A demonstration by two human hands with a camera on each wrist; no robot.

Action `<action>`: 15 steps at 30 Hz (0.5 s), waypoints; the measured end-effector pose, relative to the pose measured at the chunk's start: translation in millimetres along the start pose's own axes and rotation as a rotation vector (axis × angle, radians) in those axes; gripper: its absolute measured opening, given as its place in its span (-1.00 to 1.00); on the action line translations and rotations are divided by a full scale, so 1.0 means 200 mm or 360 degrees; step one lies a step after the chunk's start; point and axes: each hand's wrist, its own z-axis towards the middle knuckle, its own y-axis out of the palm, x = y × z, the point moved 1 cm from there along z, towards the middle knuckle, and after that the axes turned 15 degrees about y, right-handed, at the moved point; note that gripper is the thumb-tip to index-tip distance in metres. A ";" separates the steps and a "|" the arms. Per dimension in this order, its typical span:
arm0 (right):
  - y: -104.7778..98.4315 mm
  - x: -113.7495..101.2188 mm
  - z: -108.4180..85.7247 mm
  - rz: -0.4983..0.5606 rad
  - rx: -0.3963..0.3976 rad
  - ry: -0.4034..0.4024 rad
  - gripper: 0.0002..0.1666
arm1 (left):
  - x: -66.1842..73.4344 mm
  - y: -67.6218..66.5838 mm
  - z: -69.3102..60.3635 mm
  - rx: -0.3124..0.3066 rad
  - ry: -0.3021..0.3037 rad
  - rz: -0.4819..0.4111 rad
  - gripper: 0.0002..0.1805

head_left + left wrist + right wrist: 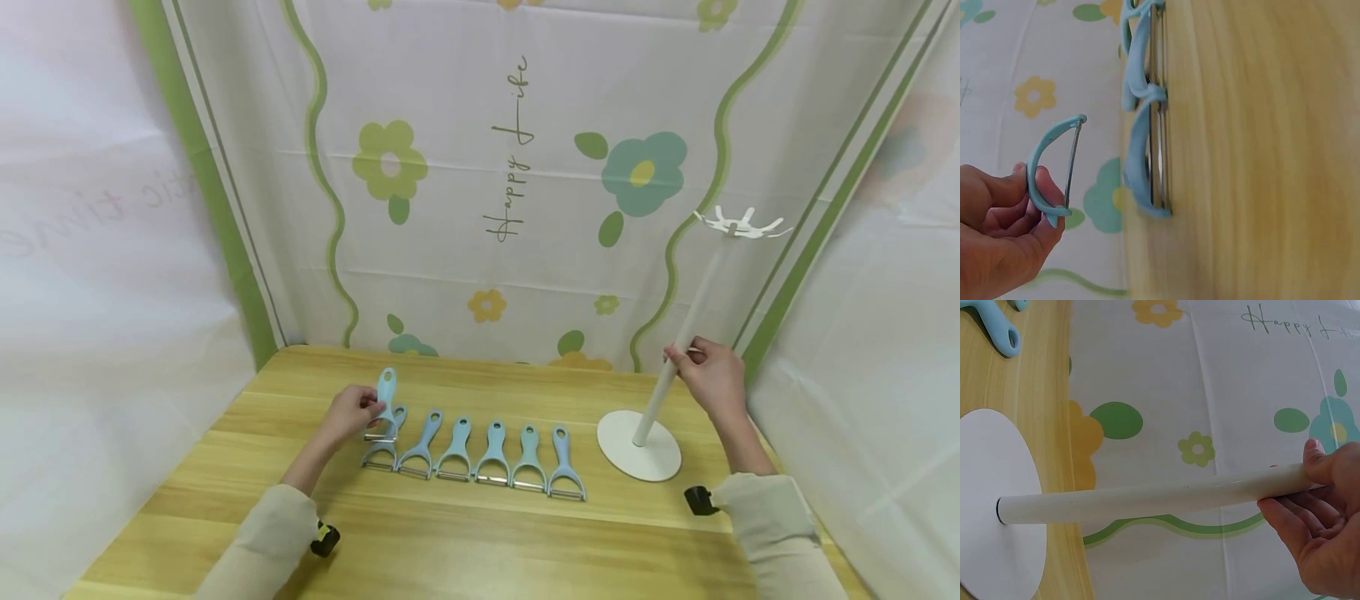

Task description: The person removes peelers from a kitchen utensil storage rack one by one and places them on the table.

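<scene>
My left hand pinches a light blue peeler by its neck, holding it upright above the table with the handle's hole at the top. In the left wrist view the thumb and fingers grip that peeler near one side of its curved frame. Below it stretches a row of several blue and teal peelers, lying with blades toward the near side. At the right, my right hand holds the pole of a white stand between thumb and fingers. The stand's round base rests on the table.
A ring of white hooks tops the stand, with nothing hanging on them. The wooden table reaches back to a white flowered curtain. More curtain hangs along the right side.
</scene>
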 end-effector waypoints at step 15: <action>0.00 0.01 0.00 0.0054 -0.0013 0.0001 -0.55 | -0.15 -0.16 -0.06 -0.0143 -0.0069 0.0328 -0.79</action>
